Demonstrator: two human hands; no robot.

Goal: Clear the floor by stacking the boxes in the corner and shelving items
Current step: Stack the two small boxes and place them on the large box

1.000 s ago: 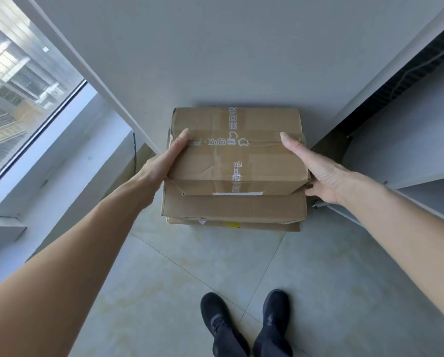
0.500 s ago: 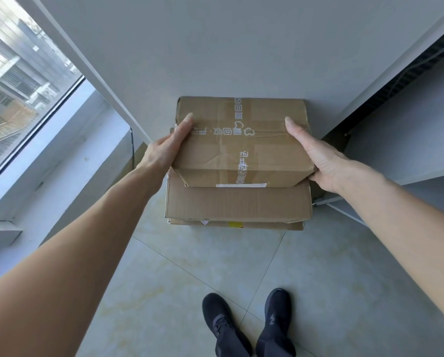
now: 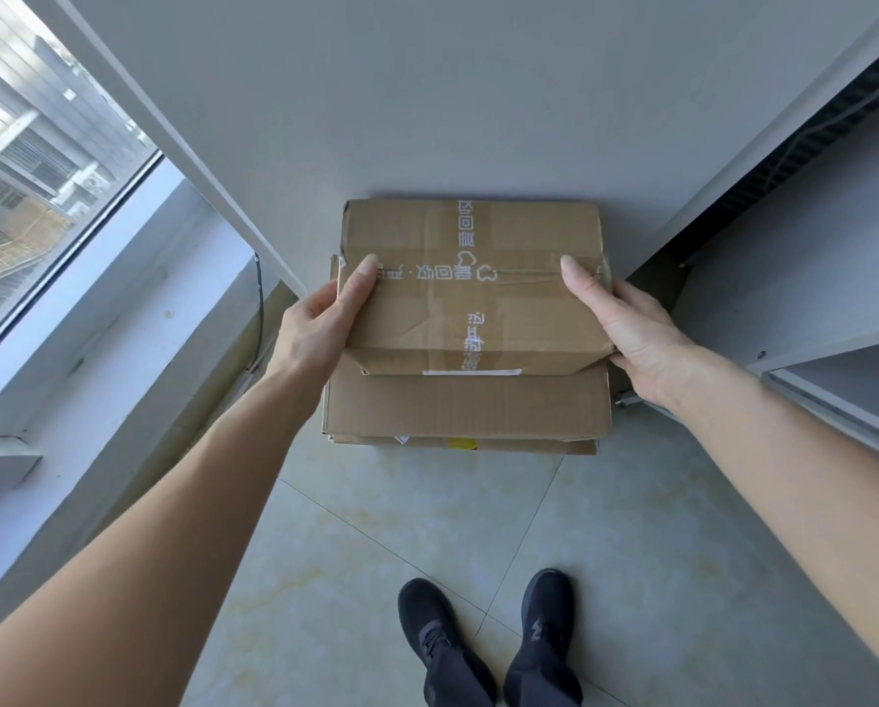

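A brown cardboard box (image 3: 470, 283) crossed with printed tape sits on top of a stack against the grey wall. My left hand (image 3: 320, 329) grips its left side with the thumb on the lid. On the box's right side my right hand (image 3: 626, 329) grips the same way. Beneath it lies a wider cardboard box (image 3: 465, 405), and under that the edge of a third flat box (image 3: 529, 445) with a yellow label shows. The stack stands on the tiled floor in the corner.
A grey shelf unit (image 3: 810, 349) stands close on the right. On the left are a window (image 3: 34, 160) and its low sill (image 3: 111, 318), with a cable (image 3: 260, 308) running down by the wall. My black shoes (image 3: 488, 640) stand on the pale tiled floor (image 3: 376, 528).
Both hands pushed the top box back toward the wall, and it now sits further back on the stack. My thumbs have shifted onto the lid.
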